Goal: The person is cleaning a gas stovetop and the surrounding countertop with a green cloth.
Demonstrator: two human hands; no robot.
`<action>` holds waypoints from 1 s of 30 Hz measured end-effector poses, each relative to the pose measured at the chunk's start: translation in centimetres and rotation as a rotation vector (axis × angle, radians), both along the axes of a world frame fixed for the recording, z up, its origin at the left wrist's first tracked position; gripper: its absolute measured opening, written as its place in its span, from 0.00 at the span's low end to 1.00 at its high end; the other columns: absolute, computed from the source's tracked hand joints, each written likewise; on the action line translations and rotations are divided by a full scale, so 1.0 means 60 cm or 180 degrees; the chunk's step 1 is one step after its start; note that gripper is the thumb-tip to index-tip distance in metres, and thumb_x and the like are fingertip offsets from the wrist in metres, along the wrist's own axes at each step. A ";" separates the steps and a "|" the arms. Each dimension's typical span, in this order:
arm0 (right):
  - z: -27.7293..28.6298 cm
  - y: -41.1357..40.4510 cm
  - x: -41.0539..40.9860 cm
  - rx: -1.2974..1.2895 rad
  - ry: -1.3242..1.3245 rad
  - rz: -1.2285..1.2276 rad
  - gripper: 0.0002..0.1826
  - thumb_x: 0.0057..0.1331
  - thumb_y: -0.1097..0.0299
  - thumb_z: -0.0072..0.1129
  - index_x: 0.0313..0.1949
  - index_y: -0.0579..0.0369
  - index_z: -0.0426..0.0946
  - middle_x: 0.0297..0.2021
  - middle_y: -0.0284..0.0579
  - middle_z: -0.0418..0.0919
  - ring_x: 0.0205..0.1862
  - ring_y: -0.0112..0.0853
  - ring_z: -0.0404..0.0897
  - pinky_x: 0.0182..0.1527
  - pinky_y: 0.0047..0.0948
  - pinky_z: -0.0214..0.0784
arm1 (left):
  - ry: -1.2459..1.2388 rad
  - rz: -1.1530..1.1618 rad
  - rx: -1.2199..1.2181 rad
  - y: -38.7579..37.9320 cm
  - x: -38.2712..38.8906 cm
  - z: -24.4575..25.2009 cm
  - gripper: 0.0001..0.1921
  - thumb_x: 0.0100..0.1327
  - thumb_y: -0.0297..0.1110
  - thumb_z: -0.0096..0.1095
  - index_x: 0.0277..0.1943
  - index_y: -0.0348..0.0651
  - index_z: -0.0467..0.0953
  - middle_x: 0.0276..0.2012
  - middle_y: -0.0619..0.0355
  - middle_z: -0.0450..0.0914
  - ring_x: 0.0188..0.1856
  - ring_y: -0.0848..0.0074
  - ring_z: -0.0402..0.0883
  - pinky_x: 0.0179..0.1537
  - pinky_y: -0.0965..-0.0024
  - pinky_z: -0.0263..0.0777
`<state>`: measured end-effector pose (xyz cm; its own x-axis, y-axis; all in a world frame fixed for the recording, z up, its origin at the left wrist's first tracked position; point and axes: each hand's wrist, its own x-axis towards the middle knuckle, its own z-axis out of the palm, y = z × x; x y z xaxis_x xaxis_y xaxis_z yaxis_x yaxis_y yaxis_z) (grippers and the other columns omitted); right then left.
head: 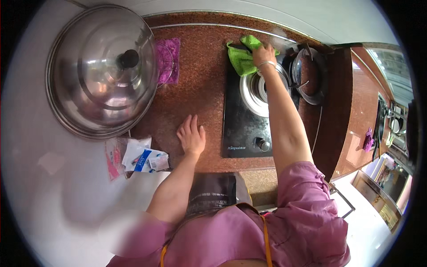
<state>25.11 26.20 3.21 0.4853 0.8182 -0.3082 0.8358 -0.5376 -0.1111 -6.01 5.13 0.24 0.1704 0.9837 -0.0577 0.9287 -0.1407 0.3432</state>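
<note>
My right hand (266, 56) grips a green cloth (242, 62) at the back of a black gas cooktop (242, 133). Part of the cloth bunches up past my fingers, and the rest spreads over the cooktop's back left corner. Just in front of that hand sits the silver burner ring (249, 100), partly hidden by my forearm. My left hand (191, 137) rests palm down on the reddish-brown speckled countertop (200, 90), left of the cooktop, with nothing in it. A control knob (264, 145) stands near the cooktop's front edge.
A big domed metal lid (100, 86) takes up the left end, overlapping a purple cloth (171, 60). Plastic packets (143, 160) lie at the front left. A dark pot-support ring (322, 83) stands right of the burner, beside a raised brown counter (363, 90).
</note>
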 end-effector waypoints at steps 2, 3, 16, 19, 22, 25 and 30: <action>-0.040 0.001 -0.001 0.0208 -0.0325 -0.0005 0.30 0.65 0.50 0.44 0.60 0.57 0.65 0.66 0.57 0.53 0.68 0.47 0.52 0.67 0.41 0.50 | 0.0011 -0.0103 -0.0006 -0.004 0.014 0.000 0.26 0.62 0.40 0.54 0.62 0.48 0.63 0.62 0.55 0.61 0.62 0.60 0.60 0.61 0.51 0.51; -0.058 -0.004 -0.016 0.0396 -0.0619 0.0017 0.35 0.65 0.44 0.44 0.61 0.60 0.62 0.65 0.61 0.53 0.67 0.50 0.53 0.67 0.42 0.48 | 0.0019 -0.0136 -0.0029 -0.008 0.014 0.000 0.26 0.62 0.40 0.54 0.62 0.48 0.63 0.62 0.55 0.61 0.62 0.60 0.60 0.61 0.51 0.51; -0.013 -0.357 -0.228 0.1353 0.0948 0.1494 0.30 0.57 0.65 0.58 0.59 0.58 0.65 0.66 0.53 0.54 0.67 0.44 0.56 0.66 0.49 0.46 | -0.0039 -0.0098 0.0272 -0.001 0.003 -0.003 0.26 0.61 0.39 0.54 0.62 0.48 0.63 0.62 0.56 0.61 0.61 0.60 0.61 0.60 0.53 0.52; -0.023 -0.458 -0.247 0.1687 0.1386 0.1468 0.23 0.54 0.72 0.58 0.51 0.59 0.72 0.60 0.48 0.67 0.62 0.42 0.65 0.65 0.49 0.50 | -0.0018 -0.0100 0.0233 0.001 0.004 -0.001 0.25 0.61 0.39 0.54 0.62 0.48 0.63 0.61 0.56 0.61 0.61 0.60 0.61 0.60 0.53 0.52; 0.010 -0.484 -0.258 0.1705 0.1885 0.1038 0.20 0.54 0.76 0.54 0.48 0.59 0.75 0.49 0.47 0.77 0.56 0.44 0.73 0.61 0.41 0.60 | 0.0000 -0.0085 0.0177 -0.003 0.004 0.005 0.26 0.60 0.38 0.55 0.61 0.48 0.63 0.61 0.55 0.62 0.61 0.61 0.61 0.60 0.53 0.52; 0.067 -0.381 -0.180 0.0294 0.4410 -0.0948 0.18 0.59 0.73 0.53 0.50 0.62 0.72 0.49 0.51 0.76 0.53 0.47 0.73 0.56 0.40 0.65 | 0.0001 -0.0048 0.0173 0.001 -0.004 0.004 0.26 0.60 0.39 0.55 0.62 0.48 0.63 0.61 0.55 0.62 0.60 0.61 0.61 0.61 0.53 0.52; 0.098 -0.215 -0.133 0.1547 0.0783 0.0561 0.19 0.59 0.71 0.51 0.50 0.61 0.71 0.50 0.54 0.73 0.50 0.45 0.73 0.52 0.41 0.66 | 0.0011 -0.0087 0.0063 -0.001 0.007 0.004 0.25 0.63 0.38 0.52 0.62 0.45 0.61 0.61 0.54 0.60 0.62 0.60 0.58 0.62 0.53 0.49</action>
<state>17.14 13.32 9.06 0.2903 0.9562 0.0369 0.8265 -0.2311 -0.5134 -5.57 5.07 0.47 0.1970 0.9796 -0.0390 0.9256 -0.1727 0.3369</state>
